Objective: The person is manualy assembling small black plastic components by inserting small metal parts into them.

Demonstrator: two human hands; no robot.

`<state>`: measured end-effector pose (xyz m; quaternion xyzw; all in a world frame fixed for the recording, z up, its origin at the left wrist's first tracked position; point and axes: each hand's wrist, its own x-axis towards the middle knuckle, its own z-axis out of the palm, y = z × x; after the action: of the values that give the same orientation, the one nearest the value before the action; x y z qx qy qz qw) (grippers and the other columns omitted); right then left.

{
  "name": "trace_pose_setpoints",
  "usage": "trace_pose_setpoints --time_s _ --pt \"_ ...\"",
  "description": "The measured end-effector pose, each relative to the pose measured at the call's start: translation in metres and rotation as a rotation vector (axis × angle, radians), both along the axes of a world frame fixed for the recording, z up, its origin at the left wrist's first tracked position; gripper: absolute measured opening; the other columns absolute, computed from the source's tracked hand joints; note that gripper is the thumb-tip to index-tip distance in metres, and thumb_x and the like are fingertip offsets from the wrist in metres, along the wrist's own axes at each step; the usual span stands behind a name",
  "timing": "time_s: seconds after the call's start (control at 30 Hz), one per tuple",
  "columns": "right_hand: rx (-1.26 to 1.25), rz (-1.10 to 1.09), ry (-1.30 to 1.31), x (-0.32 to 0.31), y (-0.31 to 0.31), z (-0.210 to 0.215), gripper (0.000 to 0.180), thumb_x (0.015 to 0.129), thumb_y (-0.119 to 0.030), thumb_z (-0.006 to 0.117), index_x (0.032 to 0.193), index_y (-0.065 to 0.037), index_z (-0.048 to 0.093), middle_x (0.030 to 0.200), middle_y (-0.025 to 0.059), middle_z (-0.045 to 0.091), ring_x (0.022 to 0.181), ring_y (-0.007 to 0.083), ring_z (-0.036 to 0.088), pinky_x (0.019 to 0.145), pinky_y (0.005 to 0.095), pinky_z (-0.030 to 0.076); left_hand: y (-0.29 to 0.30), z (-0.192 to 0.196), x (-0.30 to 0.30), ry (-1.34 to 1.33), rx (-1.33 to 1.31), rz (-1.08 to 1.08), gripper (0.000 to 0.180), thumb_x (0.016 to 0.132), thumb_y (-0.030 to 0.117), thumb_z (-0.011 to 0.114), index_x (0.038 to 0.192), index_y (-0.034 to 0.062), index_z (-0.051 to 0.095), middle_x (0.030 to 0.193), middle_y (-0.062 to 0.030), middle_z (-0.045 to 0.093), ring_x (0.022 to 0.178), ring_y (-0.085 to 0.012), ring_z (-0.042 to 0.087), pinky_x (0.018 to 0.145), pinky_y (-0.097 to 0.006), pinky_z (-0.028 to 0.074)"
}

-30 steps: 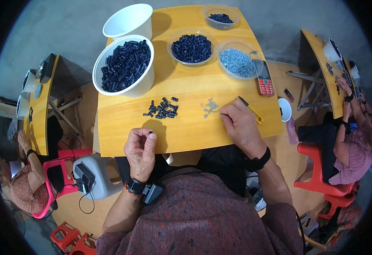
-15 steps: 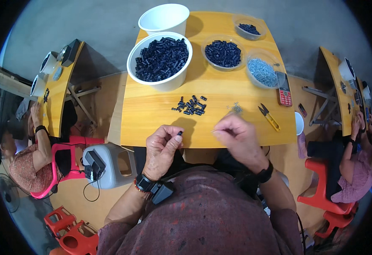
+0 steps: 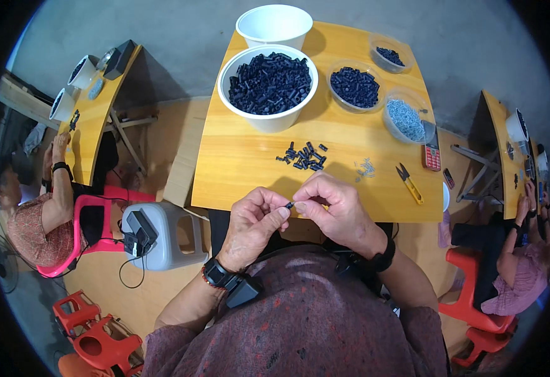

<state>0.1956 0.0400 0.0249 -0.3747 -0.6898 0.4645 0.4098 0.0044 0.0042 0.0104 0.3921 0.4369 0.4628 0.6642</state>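
Observation:
Between the thumb and fingers of my left hand (image 3: 256, 221) is a small black plastic piece (image 3: 289, 205), held just off the table's near edge. My right hand (image 3: 333, 208) meets it from the other side, thumb and forefinger pinched together at the piece's end. Whatever lies in that pinch is too small to make out. Beyond my hands, a loose pile of similar black pieces (image 3: 303, 157) rests on the yellow table (image 3: 237, 176). To its right is a little heap of small silvery metal parts (image 3: 365, 168).
A white tub (image 3: 275, 116) full of black pieces stands behind the pile, an empty white tub (image 3: 269, 28) farther back. Clear bowls hold black pieces (image 3: 354, 87) and silvery parts (image 3: 405, 119). Yellow-handled snips (image 3: 412, 186) and a red phone (image 3: 432, 156) lie right. People work at both side tables.
My right hand has moved left to meet the black piece in my left hand, and the two hands are now together. The view has shifted, so the table appears farther right.

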Motion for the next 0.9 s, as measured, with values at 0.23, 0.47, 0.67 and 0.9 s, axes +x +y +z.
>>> trace_pose_setpoints --time_s 0.23,0.47,0.67,0.9 --pt "0.311 0.043 -0.24 0.002 0.0 0.012 0.011 0.08 0.005 0.067 0.088 0.0 0.061 0.082 0.0131 0.059 0.07 0.0281 0.062 0.064 0.0337 0.05 -0.001 0.001 0.001 0.066 -0.028 -0.019 0.01 0.092 0.004 0.065 0.097 -0.0008 0.058 0.083 -0.0035 0.063 0.07 -0.0092 0.059 0.065 -0.022 0.05" --pt "0.499 0.109 -0.461 0.005 -0.006 0.028 0.019 0.074 0.01 0.064 0.091 0.002 0.059 0.083 0.0145 0.056 0.071 0.0327 0.061 0.062 0.0376 0.051 -0.007 0.001 0.007 0.166 0.031 0.008 0.009 0.092 0.004 0.065 0.096 -0.0001 0.058 0.082 -0.0026 0.063 0.068 -0.0085 0.058 0.064 -0.022 0.05" --pt "0.368 0.151 -0.396 0.01 -0.005 0.023 0.013 0.076 0.005 0.059 0.086 0.001 0.051 0.085 0.0163 0.051 0.079 0.036 0.059 0.067 0.043 0.05 -0.006 0.002 0.007 0.128 0.037 -0.028 0.006 0.092 0.002 0.063 0.096 -0.0002 0.059 0.082 -0.0027 0.063 0.067 -0.0078 0.058 0.063 -0.022 0.049" --pt "0.37 0.209 -0.481 0.013 -0.009 0.028 0.015 0.075 0.008 0.058 0.088 0.003 0.051 0.085 0.017 0.051 0.077 0.0371 0.059 0.067 0.0449 0.049 -0.003 -0.004 0.002 -0.158 -0.169 -0.128 0.005 0.094 0.001 0.06 0.098 -0.001 0.06 0.086 -0.0051 0.065 0.067 -0.0092 0.059 0.062 -0.022 0.05"
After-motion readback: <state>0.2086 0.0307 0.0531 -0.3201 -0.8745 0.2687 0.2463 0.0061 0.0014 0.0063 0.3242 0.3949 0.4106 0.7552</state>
